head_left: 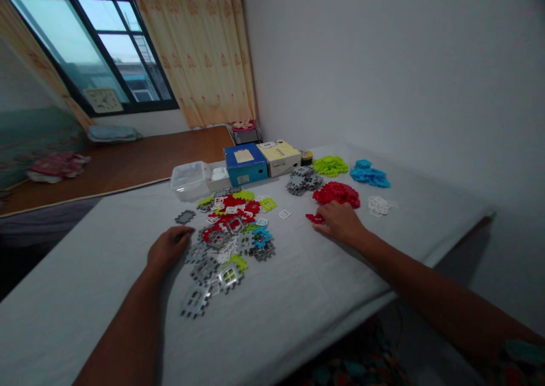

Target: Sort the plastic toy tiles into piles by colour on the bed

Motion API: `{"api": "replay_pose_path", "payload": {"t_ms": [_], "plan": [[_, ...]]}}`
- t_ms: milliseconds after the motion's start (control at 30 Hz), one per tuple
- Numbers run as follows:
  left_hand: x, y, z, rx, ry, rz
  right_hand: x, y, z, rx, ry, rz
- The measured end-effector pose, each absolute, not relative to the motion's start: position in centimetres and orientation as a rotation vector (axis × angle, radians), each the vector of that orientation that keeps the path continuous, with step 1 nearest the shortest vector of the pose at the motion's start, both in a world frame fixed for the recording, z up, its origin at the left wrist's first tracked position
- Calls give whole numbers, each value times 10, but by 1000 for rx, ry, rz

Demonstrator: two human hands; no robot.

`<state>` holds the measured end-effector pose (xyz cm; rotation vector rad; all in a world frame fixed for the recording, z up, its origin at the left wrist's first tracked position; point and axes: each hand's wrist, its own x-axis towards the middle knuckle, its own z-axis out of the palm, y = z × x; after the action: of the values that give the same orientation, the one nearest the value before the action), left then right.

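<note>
A mixed heap of plastic interlocking pieces (230,233), grey, red, green, blue and white, lies in the middle of a white-covered table (106,295). My left hand (169,248) rests at the heap's left edge, fingers curled down onto the grey pieces. My right hand (338,220) lies palm down beside a sorted red pile (336,193), fingertips on a single red piece (314,218). Further back sit sorted piles: grey (303,180), green (330,165), blue (368,173) and small white pieces (378,205).
At the table's back edge stand a clear plastic tub (189,179), a blue box (246,163) and a yellow-white box (279,156). A white wall runs along the right. A wooden platform (140,159), curtain and window are behind.
</note>
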<state>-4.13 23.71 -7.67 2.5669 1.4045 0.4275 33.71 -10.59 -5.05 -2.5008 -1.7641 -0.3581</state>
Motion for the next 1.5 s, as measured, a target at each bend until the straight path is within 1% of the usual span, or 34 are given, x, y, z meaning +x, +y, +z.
{"api": "replay_pose_path", "payload": {"t_ms": [100,300,467,567,700,833,1000,1133,1300,1500], "plan": [[-41,237,-77,2566,1415,435,343,-122,-56,-2559,-1639,-447],[-42,238,-79,2568,1404,421,343,-131,-67,-2374,-1835,-154],[-43,240,-81,2549,1408,466,350,-125,-69,-2479,-1771,-144],[-42,240,-82,2559,1394,471,338,-114,-60,-2380,-1869,-77],[-41,234,-79,2561,1413,436,307,-81,-43,-2171,-2031,34],[-40,228,-75,2556,1418,425,290,-25,-34,-2062,-2094,50],[-40,229,-77,2548,1411,437,283,43,-41,-2039,-2078,-42],[-40,228,-78,2525,1421,455,277,71,-53,-2129,-2021,45],[-38,224,-75,2495,1453,435,279,70,-60,-2073,-2040,80],[-37,224,-73,2495,1463,426,276,37,-46,-1950,-1931,16]]}}
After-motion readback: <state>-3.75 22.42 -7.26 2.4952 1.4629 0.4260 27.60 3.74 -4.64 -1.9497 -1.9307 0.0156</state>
